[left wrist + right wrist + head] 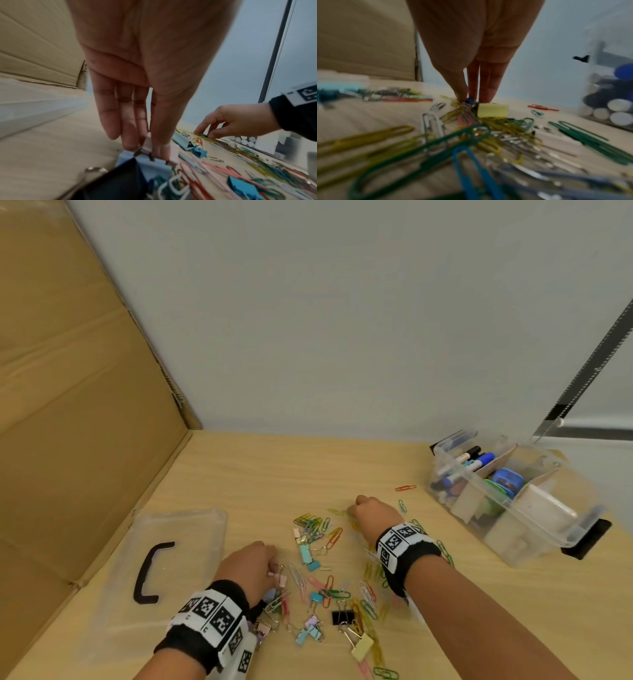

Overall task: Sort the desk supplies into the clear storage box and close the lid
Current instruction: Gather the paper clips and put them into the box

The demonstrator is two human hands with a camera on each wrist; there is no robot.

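Note:
Coloured paper clips and binder clips [318, 570] lie scattered over the wooden desk. My left hand [270, 568] reaches into the pile's left side and pinches the wire handles of a pink binder clip [147, 148]; a light-blue binder clip [150, 166] lies just under it. My right hand [351, 510] is at the far edge of the pile, with its fingertips [460, 96] pinching a small blue clip [470, 100] down on the desk beside a yellow binder clip [493, 112]. The clear storage box [582, 529] stands open at the right, holding markers and other supplies.
The box's clear lid [191, 529] with a black handle [150, 570] lies flat at the left. A cardboard wall [68, 371] closes off the left side and a grey wall the back. A red paper clip [406, 487] lies apart near the box.

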